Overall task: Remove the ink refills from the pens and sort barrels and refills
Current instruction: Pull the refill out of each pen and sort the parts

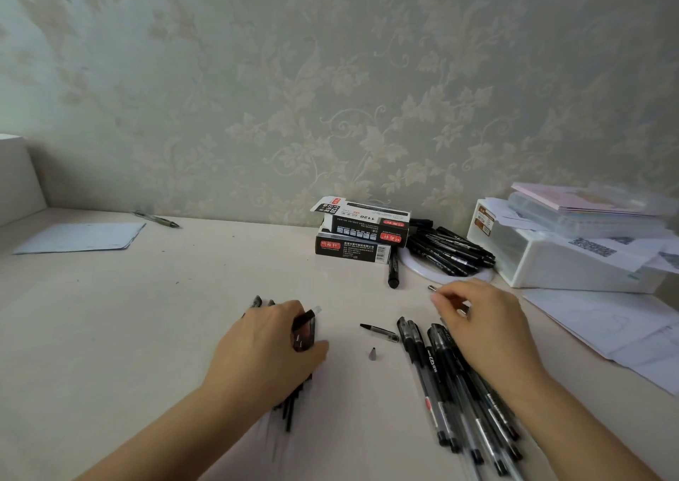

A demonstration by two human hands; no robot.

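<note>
Mid-disassembly near the desk's (183,278) front edge, the left hand (272,348) is gripping a barrel (304,330) while the right hand (485,319) is pinching a thin refill (433,289), probably needing sorting next.

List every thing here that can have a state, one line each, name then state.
left hand: fingers curled round a bundle of black pen parts
right hand: pinching a thin silvery-tipped piece, probably a refill
pen pile: lying loose under the right hand
metal tip: unscrewed, standing alone on the desk
short black piece: detached, lying flat
top pen box: flap open, stacked on another box
marker: capped, lying flat
</note>
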